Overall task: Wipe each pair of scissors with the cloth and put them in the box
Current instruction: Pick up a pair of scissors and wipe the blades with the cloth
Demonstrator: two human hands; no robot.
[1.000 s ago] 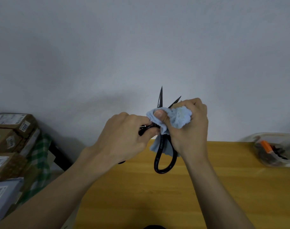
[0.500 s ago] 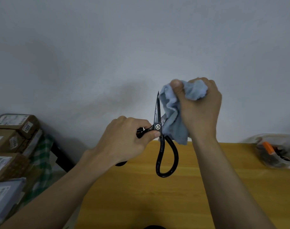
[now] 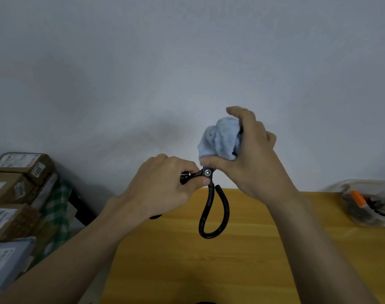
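**Cloth over the blades, scissors held at the pivot**

Head view: my left hand [image 3: 165, 189] pinches the black scissors [image 3: 211, 207] just beside the pivot screw, one handle loop hidden inside my curled fingers and the other loop hanging free above the wooden table [image 3: 242, 260]. My right hand [image 3: 250, 154] is wrapped round the pale blue cloth [image 3: 220, 139], and the bunched cloth covers the blades entirely; I cannot see the tips, nor tell how far apart the blades stand under it. My thumb presses the lower edge of the cloth, right above the screw.

To wipe well, I judge I should keep the left pinch firm so the scissors do not swivel on the pivot, squeeze the cloth flat against both faces of the blades, and draw it from the screw toward the points, never against the edge. My fingertips should stay behind a thick fold, since the tips are sharp and hidden.

At the far right of the table sits a clear container [image 3: 369, 202] holding dark things and something orange; it may be the box, though I cannot tell for sure. Cardboard cartons [image 3: 18, 172] are stacked off the table's left side, against the wall.
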